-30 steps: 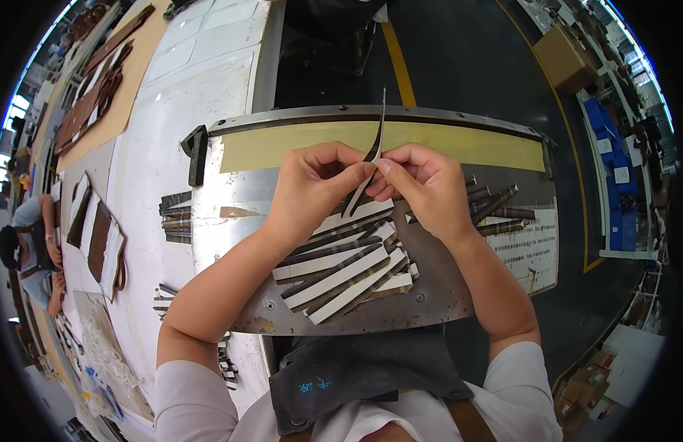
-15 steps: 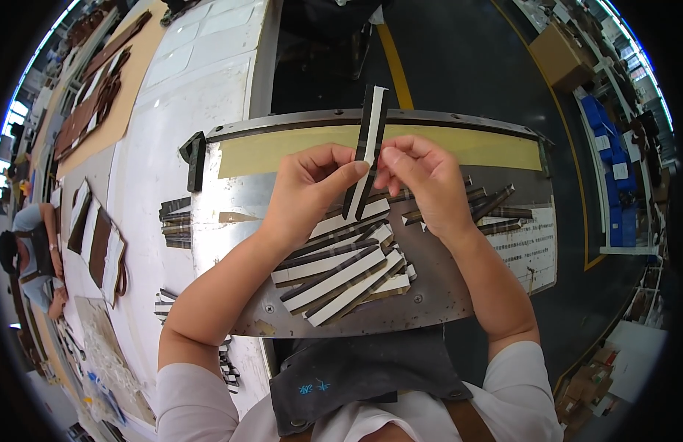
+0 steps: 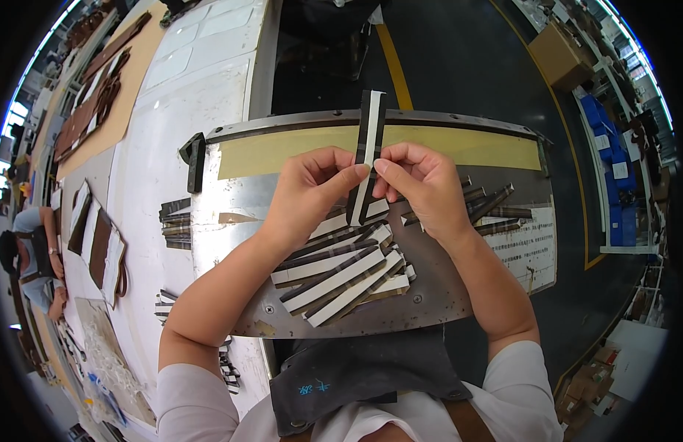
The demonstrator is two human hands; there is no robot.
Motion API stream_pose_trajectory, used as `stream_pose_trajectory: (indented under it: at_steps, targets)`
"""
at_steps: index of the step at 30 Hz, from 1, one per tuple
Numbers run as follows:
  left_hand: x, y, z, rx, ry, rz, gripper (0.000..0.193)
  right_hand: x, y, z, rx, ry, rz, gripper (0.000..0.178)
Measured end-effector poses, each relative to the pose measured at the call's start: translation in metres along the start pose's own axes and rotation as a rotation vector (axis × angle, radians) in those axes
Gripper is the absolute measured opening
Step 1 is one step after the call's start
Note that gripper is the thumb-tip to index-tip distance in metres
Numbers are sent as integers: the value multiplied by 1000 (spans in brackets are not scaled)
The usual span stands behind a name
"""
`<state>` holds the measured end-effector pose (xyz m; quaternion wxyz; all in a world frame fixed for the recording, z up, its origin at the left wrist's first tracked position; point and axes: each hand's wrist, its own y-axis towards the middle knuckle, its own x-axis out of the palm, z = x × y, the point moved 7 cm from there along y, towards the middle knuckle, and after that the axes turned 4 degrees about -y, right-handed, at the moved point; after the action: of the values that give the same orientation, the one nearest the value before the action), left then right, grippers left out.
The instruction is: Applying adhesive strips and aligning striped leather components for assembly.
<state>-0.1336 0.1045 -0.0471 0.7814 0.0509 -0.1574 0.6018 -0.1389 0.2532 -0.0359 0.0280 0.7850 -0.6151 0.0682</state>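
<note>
Upright between my hands stands a dark strip with a white band down its middle (image 3: 372, 121). My left hand (image 3: 306, 191) pinches its left edge, thumb laid on the front. From the other side my right hand (image 3: 428, 186) closes thumb and fingers on the strip's right edge at about the same height. Below the hands a pile of similar dark and white strips (image 3: 334, 278) lies fanned out on a grey metal plate (image 3: 441, 295). More dark strips (image 3: 496, 205) rest beyond my right wrist, partly over a printed sheet (image 3: 529, 247).
A yellow band (image 3: 282, 156) runs along the plate's far side. Bundled strips (image 3: 176, 222) sit on the white table (image 3: 186, 81) at left. Farther left a person (image 3: 39, 250) works near brown pieces (image 3: 102, 254). Blue bins (image 3: 614, 173) line the shelving at right.
The strip has turned slightly more upright and shifted a little down. My right hand's thumb and fingers have come in onto its right edge.
</note>
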Motion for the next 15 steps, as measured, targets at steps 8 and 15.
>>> stream_pose_trajectory:
  at_steps: [8, 15]
  targets:
    - [3, -9, 20, 334, 505, 95, 7, 5, -5, -4, -84, -268, 135, 7]
    - [9, -10, 23, 401, 598, 68, 7, 8, -6, -8, -222, -292, 108, 7]
